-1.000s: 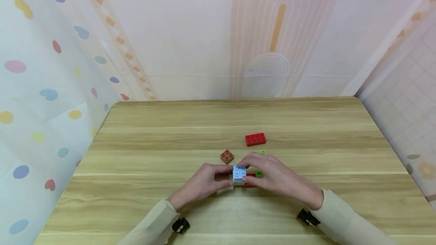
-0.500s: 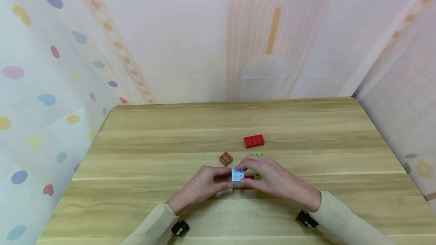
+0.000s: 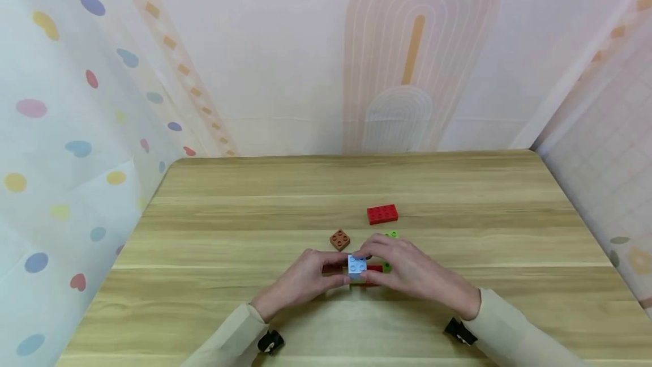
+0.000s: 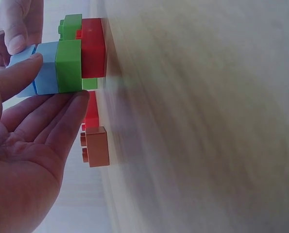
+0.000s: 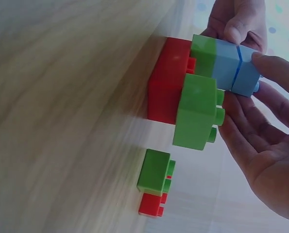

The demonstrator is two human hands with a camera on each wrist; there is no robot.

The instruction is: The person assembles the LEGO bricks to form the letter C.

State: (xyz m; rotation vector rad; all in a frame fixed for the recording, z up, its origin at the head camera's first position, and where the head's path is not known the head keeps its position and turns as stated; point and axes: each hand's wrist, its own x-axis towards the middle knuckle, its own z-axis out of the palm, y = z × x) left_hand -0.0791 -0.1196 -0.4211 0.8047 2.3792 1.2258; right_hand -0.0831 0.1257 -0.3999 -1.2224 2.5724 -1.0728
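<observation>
A stack of toy building bricks stands between both hands in the middle of the table. My right hand point(image 3: 415, 268) pinches its top light blue brick point(image 3: 357, 264) between thumb and fingers. From the other side, my left hand point(image 3: 300, 279) grips lower down, its thumb on the second light blue brick point(image 4: 47, 70). A thin dark line runs between the two blue bricks. Below them come a green brick point(image 4: 69, 65) and a long red brick point(image 5: 163, 82) on the table. Another green brick point(image 5: 195, 111) sits on the red one's other end, mostly hidden by my right hand in the head view.
Beyond the hands lie a loose red brick point(image 3: 382, 214) and a brown brick point(image 3: 339, 239), studs up. A small loose green brick point(image 5: 154, 170) shows partly behind the right hand in the head view. The wooden table point(image 3: 229, 214) ends at a patterned cloth backdrop point(image 3: 285, 72).
Both hands keep their hold on the stack, with hardly any movement. The head view shifts slightly.
</observation>
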